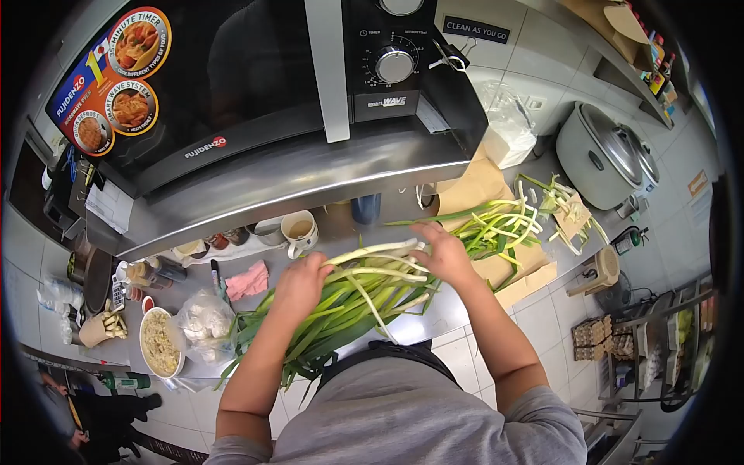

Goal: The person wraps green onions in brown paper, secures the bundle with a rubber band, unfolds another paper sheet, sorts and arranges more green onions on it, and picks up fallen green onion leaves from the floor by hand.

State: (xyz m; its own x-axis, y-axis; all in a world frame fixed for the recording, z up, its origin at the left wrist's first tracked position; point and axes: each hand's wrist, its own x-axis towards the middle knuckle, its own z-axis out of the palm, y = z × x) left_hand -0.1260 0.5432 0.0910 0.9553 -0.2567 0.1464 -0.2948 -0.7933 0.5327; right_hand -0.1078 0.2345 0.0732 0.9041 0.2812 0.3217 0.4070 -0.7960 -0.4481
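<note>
A large bunch of leeks (pixel 333 322) lies across the steel counter in front of me, broad green leaves to the left and white ends to the right. My left hand (pixel 298 283) is closed around a pale stalk on top of the bunch. At the white end of the stalks, my right hand (pixel 443 254) has its fingers pinched on a leek tip. Right of it, a second pile of trimmed yellow-green stalks (pixel 496 230) rests on brown paper (pixel 527 275). Loose pale trimmings (pixel 570 213) lie farther right.
A microwave (pixel 232 93) on a steel shelf (pixel 310 194) overhangs the counter. Nearby are a mug (pixel 300 230), a pink cloth (pixel 247 280), a bag of white pieces (pixel 205 322), a bowl of chopped food (pixel 162 345) and a rice cooker (pixel 601 147). Another person stands lower left.
</note>
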